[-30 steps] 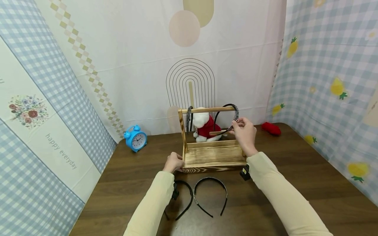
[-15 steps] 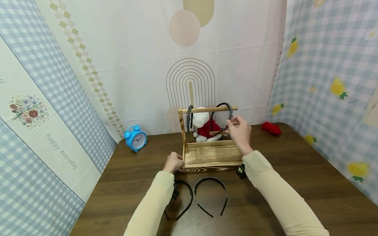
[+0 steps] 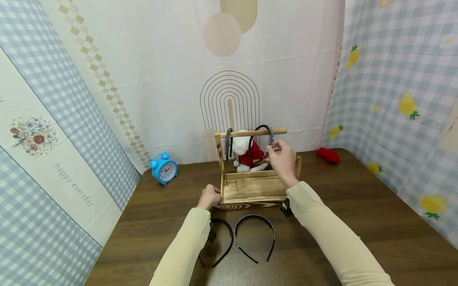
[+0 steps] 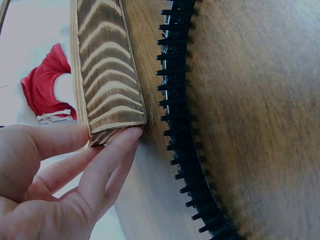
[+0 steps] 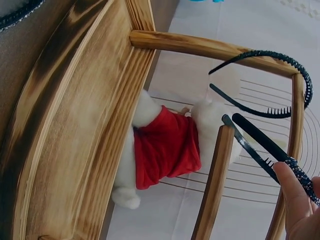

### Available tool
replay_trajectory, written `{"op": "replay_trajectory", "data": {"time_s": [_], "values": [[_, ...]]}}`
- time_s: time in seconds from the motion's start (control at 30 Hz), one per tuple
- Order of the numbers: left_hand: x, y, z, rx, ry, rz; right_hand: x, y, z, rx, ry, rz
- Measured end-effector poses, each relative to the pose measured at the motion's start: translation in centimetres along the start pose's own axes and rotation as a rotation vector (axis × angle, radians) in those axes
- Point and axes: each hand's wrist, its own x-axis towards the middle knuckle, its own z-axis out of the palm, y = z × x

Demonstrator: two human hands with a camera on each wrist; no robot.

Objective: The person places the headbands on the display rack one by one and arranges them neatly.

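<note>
My right hand [image 3: 281, 159] pinches a dark toothed headband [image 3: 270, 137], which loops over the top bar of a wooden rack [image 3: 255, 133]. In the right wrist view its two tips overlap the end of a short wooden peg [image 5: 216, 180]. Another headband [image 3: 227, 145] hangs near the left end of the top bar. My left hand [image 3: 210, 196] grips the front left corner of the rack's tray; the left wrist view has thumb and fingers on either side of the striped wood [image 4: 110, 65]. Two headbands lie on the table in front, one a patterned headband [image 3: 255, 217], the other a black headband [image 3: 229, 242] partly hidden by the left forearm.
Behind the rack sits a white plush toy [image 3: 244, 143] in red clothing. A blue alarm clock [image 3: 164, 168] stands at the back left of the brown table [image 3: 322, 222]. At the back right lies a red bundle [image 3: 328, 155]. Hanging cloths surround the table.
My right hand has slid the headband leftward along the top bar, from near its right end toward the middle. The left hand keeps its hold on the rack's corner.
</note>
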Motion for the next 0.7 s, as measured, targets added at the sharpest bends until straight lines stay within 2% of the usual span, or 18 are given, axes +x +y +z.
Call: {"op": "replay_trajectory", "data": {"time_s": [0.33, 0.7], "values": [[-0.2, 0.0, 0.0, -0.004, 0.000, 0.000, -0.3, 0.0, 1.5, -0.017, -0.038, -0.034], [-0.1, 0.1, -0.1, -0.015, -0.005, -0.005, -0.6, -0.4, 3.2, -0.086, -0.060, -0.088]]}}
